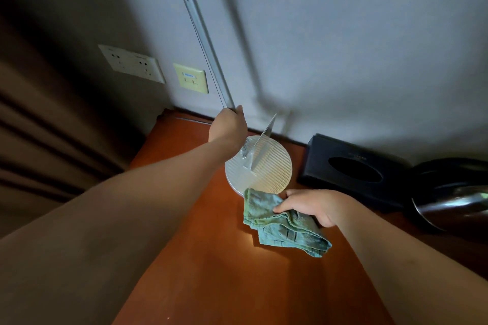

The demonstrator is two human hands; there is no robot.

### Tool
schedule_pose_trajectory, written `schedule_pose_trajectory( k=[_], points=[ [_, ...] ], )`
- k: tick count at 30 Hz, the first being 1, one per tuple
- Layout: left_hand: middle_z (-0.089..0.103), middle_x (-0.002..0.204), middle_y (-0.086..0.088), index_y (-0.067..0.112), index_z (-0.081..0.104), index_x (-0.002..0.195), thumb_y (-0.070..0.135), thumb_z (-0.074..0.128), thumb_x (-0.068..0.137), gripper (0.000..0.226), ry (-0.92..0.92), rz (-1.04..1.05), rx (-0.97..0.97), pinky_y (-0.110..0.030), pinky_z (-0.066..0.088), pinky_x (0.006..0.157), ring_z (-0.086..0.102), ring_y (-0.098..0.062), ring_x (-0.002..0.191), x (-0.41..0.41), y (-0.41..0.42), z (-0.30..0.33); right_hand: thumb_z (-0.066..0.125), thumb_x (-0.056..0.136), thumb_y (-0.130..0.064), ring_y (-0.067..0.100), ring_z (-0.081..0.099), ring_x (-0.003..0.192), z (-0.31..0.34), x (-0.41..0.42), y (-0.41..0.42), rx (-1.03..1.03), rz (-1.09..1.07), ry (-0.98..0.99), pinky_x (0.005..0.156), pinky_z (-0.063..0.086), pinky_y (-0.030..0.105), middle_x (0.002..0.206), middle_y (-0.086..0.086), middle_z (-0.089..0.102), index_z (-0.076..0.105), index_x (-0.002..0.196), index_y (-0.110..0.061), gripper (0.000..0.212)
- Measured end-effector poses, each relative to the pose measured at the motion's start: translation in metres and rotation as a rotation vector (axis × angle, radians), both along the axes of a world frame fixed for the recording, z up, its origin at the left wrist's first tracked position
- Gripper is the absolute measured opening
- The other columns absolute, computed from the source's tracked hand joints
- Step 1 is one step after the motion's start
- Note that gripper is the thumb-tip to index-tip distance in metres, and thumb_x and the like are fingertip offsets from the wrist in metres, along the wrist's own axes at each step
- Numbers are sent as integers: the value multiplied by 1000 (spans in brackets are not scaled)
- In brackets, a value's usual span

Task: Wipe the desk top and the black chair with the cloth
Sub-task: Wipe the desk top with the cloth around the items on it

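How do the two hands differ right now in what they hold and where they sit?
The left hand is raised off the desk, closed around the lamp arm; the right hand sits low, gripping the green cloth on the desk top. The left hand reaches toward the wall behind the round lamp base; the right hand is in front of that base. Both are closed on something.

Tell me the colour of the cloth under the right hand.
The cloth is green with a teal tinge, seen in the head view.
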State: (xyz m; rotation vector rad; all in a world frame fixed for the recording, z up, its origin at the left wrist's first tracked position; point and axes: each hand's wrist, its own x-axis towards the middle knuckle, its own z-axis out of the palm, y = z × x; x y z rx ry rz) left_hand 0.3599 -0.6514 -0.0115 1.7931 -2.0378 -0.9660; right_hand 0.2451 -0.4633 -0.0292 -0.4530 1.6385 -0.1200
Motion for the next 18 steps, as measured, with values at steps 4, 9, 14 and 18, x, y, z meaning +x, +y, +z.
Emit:
schedule_pose_trajectory(
  k=[4, 9, 14, 18],
  points=[
    [53, 78, -4, 7, 57, 97, 41, 27, 110, 47, -50, -6, -53, -33, 36, 69, 51, -26, 76, 11, -4, -5, 72, 93, -24, 28, 76, 96, 4, 0, -6, 0, 4, 5, 95, 58, 48, 99, 10, 79, 61, 119, -17, 29],
    [61, 86, -9, 2, 58, 98, 44, 27, 109, 53, -68, 34, -82, -36, 41, 68, 56, -28, 78, 40, -19, -7, 72, 93, -26, 28, 75, 97, 3, 6, -16, 12, 46, 34, 93, 58, 46, 106, 12, 77, 61, 119, -19, 30],
    [65, 82, -10, 2, 66, 96, 47, 26, 109, 62, -89, 78, -129, -37, 52, 69, 64, -28, 79, 77, -42, -5, 70, 95, -25, 26, 75, 94, 10, 19, -37, 7, 76, 4, 85, 61, 41, 105, 11, 77, 61, 118, -19, 26],
    [69, 86, -13, 0, 66, 98, 48, 29, 108, 62, -64, 100, -138, -38, 54, 69, 66, -29, 79, 102, -63, 4, 70, 95, -26, 26, 76, 92, 11, 28, -53, 9, 105, 11, 83, 61, 41, 103, 11, 78, 60, 120, -18, 28]
  ],
)
